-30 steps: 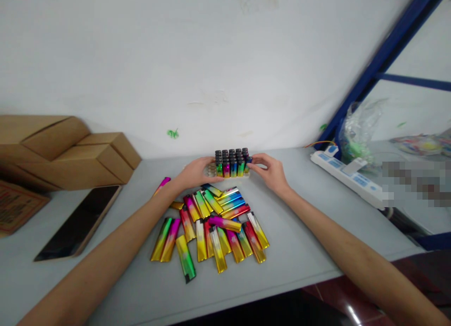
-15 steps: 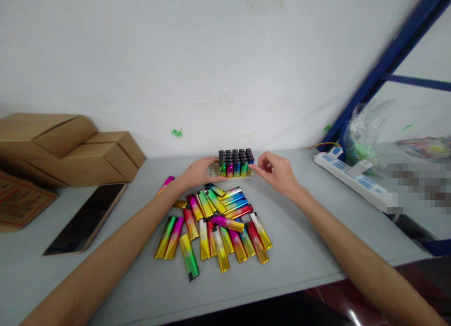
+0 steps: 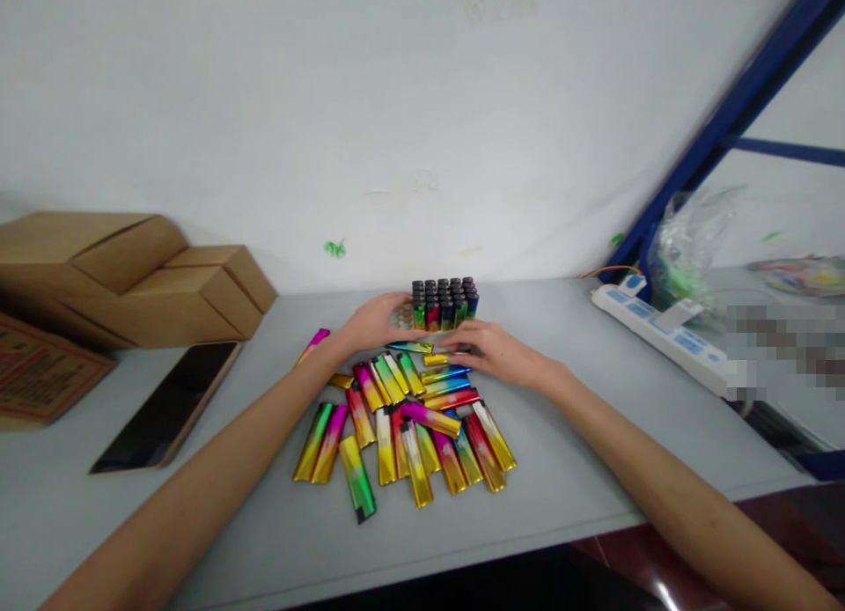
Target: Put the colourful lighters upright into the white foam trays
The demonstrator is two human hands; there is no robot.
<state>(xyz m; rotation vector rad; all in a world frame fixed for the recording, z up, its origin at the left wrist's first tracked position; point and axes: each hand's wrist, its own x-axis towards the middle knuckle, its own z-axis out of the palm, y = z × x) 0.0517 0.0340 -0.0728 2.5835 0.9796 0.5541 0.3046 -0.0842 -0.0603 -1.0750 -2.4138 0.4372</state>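
My left hand (image 3: 378, 322) grips the left end of a pale tray (image 3: 404, 317) whose visible sockets there are bare. Several lighters (image 3: 446, 312) with black tops stand upright in rows in the tray's right part. Just in front of it, my right hand (image 3: 496, 350) reaches down with fingers bent around the right end of a lighter (image 3: 436, 360) at the back of a loose pile. That lighter's far end is hidden by the fingers. Many shiny lighters (image 3: 415, 466) in gold, green, red, purple, blue and silver lie flat nearer me.
Brown cardboard boxes (image 3: 165, 285) stand at the left, with a dark phone (image 3: 168, 408) lying beside them. A white power strip (image 3: 666, 338) runs along the right side, near a blue metal frame (image 3: 732, 118) and a clear plastic bag (image 3: 693, 241). A white wall rises behind.
My right hand has moved left and down from the tray's right end to the back of the pile. One lighter there has shifted slightly. My left hand stays on the tray.
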